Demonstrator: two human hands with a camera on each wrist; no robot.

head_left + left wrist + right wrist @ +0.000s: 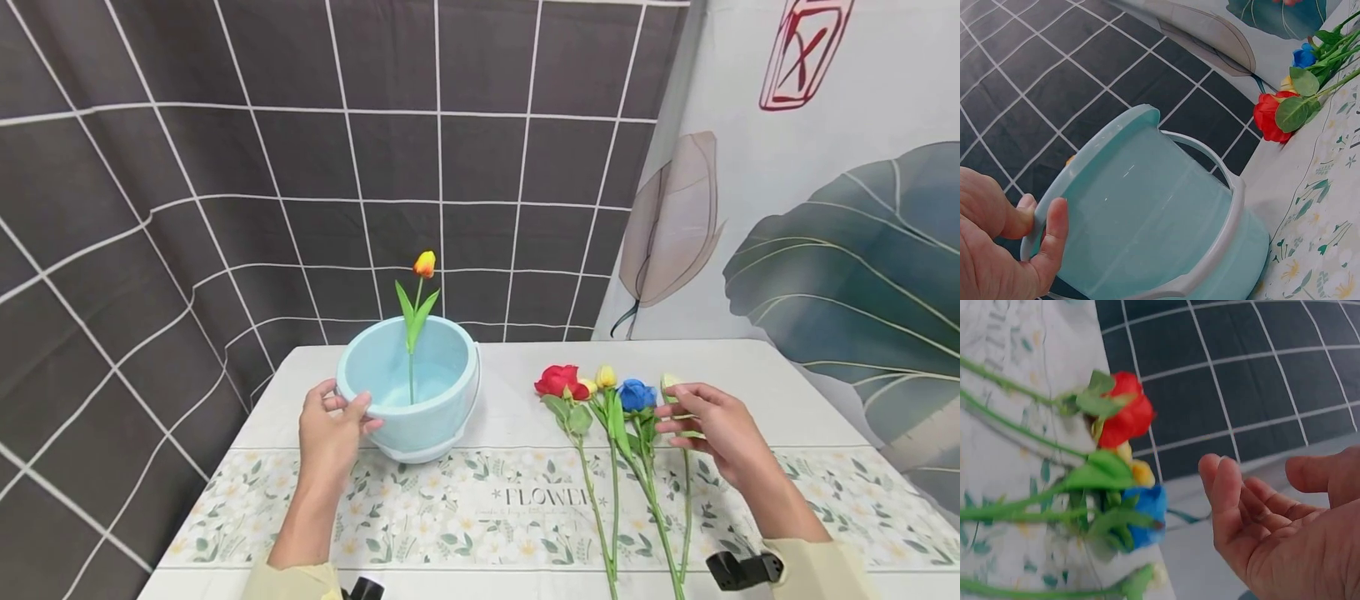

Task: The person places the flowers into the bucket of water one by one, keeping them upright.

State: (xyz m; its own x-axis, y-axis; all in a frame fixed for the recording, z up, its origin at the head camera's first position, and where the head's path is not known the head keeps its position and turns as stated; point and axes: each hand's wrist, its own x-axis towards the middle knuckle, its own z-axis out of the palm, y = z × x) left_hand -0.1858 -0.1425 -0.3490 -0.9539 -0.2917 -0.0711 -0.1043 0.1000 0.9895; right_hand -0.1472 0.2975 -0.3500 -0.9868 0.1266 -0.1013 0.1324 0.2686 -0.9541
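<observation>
A light blue bucket (420, 429) with a pale handle (1225, 225) stands at the left of the table. My left hand (330, 433) grips its near left rim, thumb and fingers on either side of the wall. A yellow-orange tulip (424, 265) stands up inside the bucket. My right hand (712, 425) hovers above the flowers on the right, fingers loosely bent and apart, holding nothing. Nearest to it are a blue rose (637, 395) and a pale flower (670, 381), the latter partly behind the fingers. A red rose (1127, 412) and a yellow tulip (606, 377) lie beside them.
The flowers' long green stems (600, 517) point toward the table's near edge. A floral cloth strip (435, 508) with printed lettering crosses the white table (510, 358). Behind hang a dark gridded curtain (480, 158) and a leaf-printed white one (750, 192).
</observation>
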